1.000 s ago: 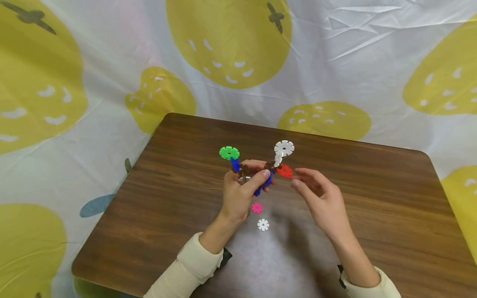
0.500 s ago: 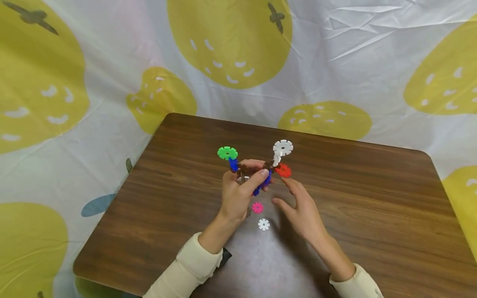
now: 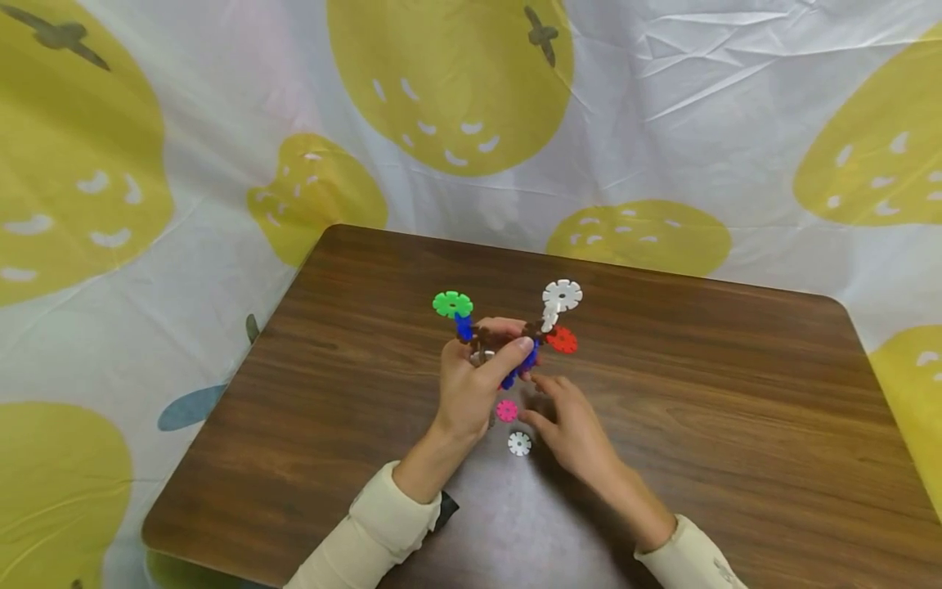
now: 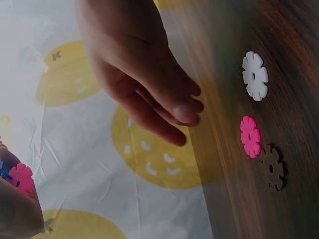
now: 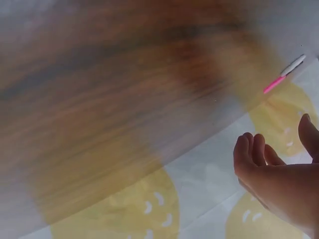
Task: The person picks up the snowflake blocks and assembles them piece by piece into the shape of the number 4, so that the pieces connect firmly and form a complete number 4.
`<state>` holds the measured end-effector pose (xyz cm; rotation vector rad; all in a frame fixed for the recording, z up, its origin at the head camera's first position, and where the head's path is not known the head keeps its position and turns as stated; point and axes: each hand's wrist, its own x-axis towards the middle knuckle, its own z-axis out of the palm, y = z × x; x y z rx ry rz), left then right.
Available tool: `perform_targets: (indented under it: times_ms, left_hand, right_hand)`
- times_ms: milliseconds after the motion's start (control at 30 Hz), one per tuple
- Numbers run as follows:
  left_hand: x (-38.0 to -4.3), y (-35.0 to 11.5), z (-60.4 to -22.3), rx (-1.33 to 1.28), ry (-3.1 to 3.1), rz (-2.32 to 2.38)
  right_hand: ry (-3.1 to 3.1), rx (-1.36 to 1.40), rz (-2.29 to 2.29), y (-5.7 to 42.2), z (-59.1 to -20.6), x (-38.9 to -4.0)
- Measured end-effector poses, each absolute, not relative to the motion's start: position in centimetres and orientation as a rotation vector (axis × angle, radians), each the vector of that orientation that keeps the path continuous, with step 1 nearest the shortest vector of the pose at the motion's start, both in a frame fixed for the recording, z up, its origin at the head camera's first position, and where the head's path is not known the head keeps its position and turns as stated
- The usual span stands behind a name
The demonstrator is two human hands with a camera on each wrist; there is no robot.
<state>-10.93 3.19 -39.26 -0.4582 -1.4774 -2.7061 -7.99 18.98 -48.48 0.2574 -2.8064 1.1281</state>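
Observation:
My left hand (image 3: 474, 380) grips a build of slotted snowflake discs. It has a green disc (image 3: 452, 304) on the left, a white disc (image 3: 562, 295) and a red disc (image 3: 562, 339) on the right, and blue discs (image 3: 522, 366) under the thumb. A pink disc (image 4: 21, 179) of the build shows in the left wrist view. The fingers hide its middle. My right hand (image 3: 577, 429), fingers loosely bent, holds nothing and hovers beside a loose pink disc (image 3: 507, 411) and a loose white disc (image 3: 519, 444).
A loose brown disc (image 4: 271, 168) lies by the pink one on the brown wooden table (image 3: 736, 393). Behind the table hangs a white cloth (image 3: 456, 204) with yellow fruit prints.
My right hand has moved from beside the red disc, leftward and down towards the loose discs. My left hand keeps its grip on the build, nearly still.

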Motion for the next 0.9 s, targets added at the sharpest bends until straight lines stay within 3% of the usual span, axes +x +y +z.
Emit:
perform_targets:
  times_ms: [900]
  left_hand:
    - [-10.8, 3.4, -39.1, -0.425, -1.468, -2.729]
  right_hand:
    - [-2.819, 0.544, 0.746, 16.5, -49.7, -9.4]
